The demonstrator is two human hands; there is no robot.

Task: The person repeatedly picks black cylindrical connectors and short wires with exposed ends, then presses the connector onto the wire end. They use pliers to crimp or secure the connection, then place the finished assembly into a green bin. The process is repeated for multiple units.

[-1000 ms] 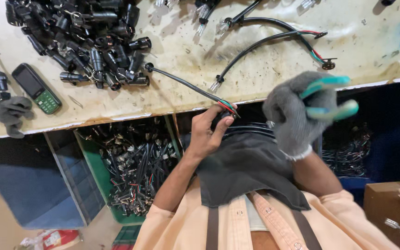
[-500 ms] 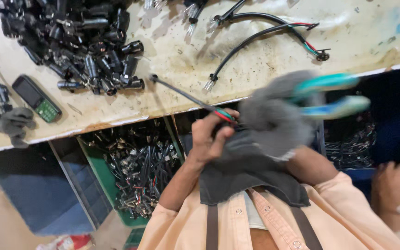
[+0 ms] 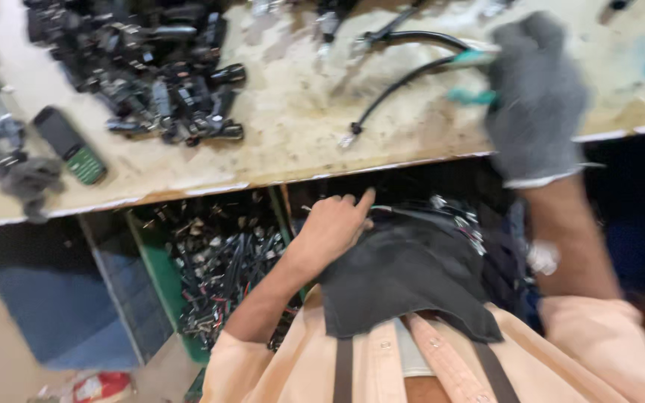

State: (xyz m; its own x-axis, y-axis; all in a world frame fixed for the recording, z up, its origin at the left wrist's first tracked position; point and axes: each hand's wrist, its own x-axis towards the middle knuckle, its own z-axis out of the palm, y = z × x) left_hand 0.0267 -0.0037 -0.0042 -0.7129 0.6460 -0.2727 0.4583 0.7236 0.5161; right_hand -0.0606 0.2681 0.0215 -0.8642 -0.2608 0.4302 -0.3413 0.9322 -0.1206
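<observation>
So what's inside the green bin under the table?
The green bin holds a tangled heap of black cable pieces with metal ends. The left hand rests beside it on a dark cloth. The table edge and forearm hide the bin's far parts.

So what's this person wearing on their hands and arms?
The right hand wears a grey knitted glove with a pale cuff. The left hand is bare, with no glove. Both arms are bare up to short, peach-coloured sleeves. No watch or rings show, though the picture is blurred.

Grey-gloved right hand (image 3: 535, 97), teal-handled tool (image 3: 474, 58)
</observation>
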